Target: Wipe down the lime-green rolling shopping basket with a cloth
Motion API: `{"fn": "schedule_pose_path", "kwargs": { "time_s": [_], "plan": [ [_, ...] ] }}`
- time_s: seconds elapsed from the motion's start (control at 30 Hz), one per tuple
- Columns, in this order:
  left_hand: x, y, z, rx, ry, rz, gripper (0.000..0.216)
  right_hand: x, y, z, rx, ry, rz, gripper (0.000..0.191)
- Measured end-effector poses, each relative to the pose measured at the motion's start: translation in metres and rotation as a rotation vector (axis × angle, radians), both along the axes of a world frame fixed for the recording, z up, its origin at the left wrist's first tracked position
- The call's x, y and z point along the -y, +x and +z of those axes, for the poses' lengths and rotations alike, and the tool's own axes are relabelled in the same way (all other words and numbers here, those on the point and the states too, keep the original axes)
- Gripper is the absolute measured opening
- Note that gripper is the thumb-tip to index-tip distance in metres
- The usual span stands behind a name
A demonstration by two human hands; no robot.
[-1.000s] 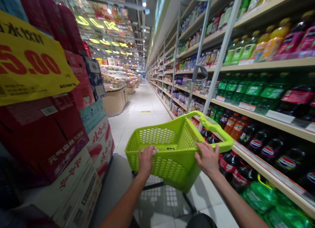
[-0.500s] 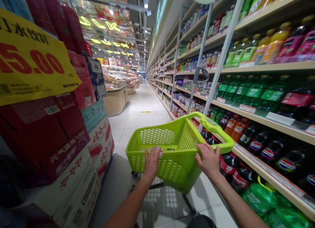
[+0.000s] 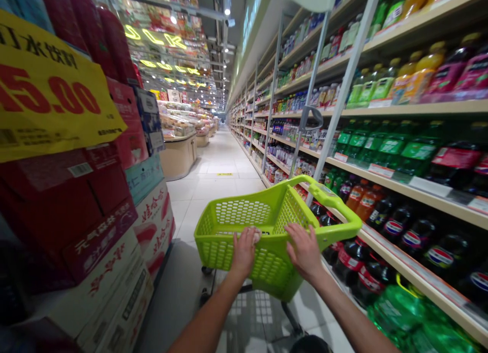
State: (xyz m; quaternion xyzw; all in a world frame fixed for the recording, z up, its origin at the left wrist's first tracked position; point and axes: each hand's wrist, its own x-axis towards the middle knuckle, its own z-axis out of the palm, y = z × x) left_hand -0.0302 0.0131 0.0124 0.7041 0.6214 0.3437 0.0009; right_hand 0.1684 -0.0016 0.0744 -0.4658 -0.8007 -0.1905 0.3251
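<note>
Fingers: left hand curled over pale wad; right hand loosely spread at near rim, green cart, lower centre of frame. Advise even pressure, right palm bracing.

Ceiling lamps, edges seemingly soft

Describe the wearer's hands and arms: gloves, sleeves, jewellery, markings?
Left hand and right hand are ungloved, no rings visible; some fingers are partly hidden. Left forearm and right forearm are bare: no sleeves, watch, bracelet, cables or clear markings in view.
</note>
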Motion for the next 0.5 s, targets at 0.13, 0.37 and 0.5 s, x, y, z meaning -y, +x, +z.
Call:
{"fn": "schedule_pose_path", "kwargs": {
  "time_s": [0.13, 0.37, 0.5],
  "plan": [
    [0.002, 0.008, 0.002, -0.028, -0.055, -0.068, 0.062, 0.003, -0.064, -0.012, 0.048, -0.234, 0.116, 0.045],
    [0.028, -0.067, 0.005, -0.262, -0.237, -0.063, 0.077, -0.017, -0.133, -0.037, 0.136, -0.323, 0.067, 0.052],
    [0.033, -0.066, 0.017, -0.354, -0.335, -0.057, 0.077, -0.033, -0.126, -0.041, 0.229, -0.182, 0.100, 0.025]
  ]
}}
